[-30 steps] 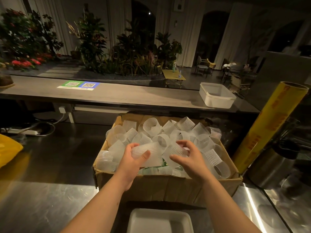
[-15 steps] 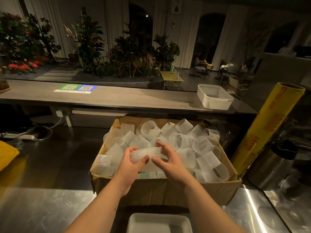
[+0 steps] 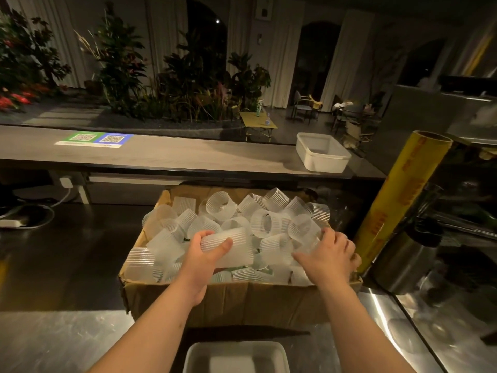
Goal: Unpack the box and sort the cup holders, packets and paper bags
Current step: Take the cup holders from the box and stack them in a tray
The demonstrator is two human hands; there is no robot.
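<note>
Gathering cup holders from the cardboard box point(image 3: 242, 300). The left hand point(image 3: 204, 259) grasps one ribbed, translucent cup holder point(image 3: 234, 251), thumb across its near face and fingers curled behind it, just above the loose heap of holders point(image 3: 269, 219) that fills the box beyond it and to either side. The right hand point(image 3: 326, 255), well to the right of the left and close to the box's right wall, bends its fingers down over another holder; whether they have closed on it cannot be told. The step appears to be collecting holders one into another. These thin sleeves probably flatten easily, so a light pinch at the rim should serve better than a squeeze, and lifting from the top of the heap should avoid spilling neighbours over the wall. The white tray point(image 3: 236, 356), nearer the person than both wrists, is a likely destination. A yellow roll point(image 3: 398, 200) leans just right of the right hand and could be knocked.
</note>
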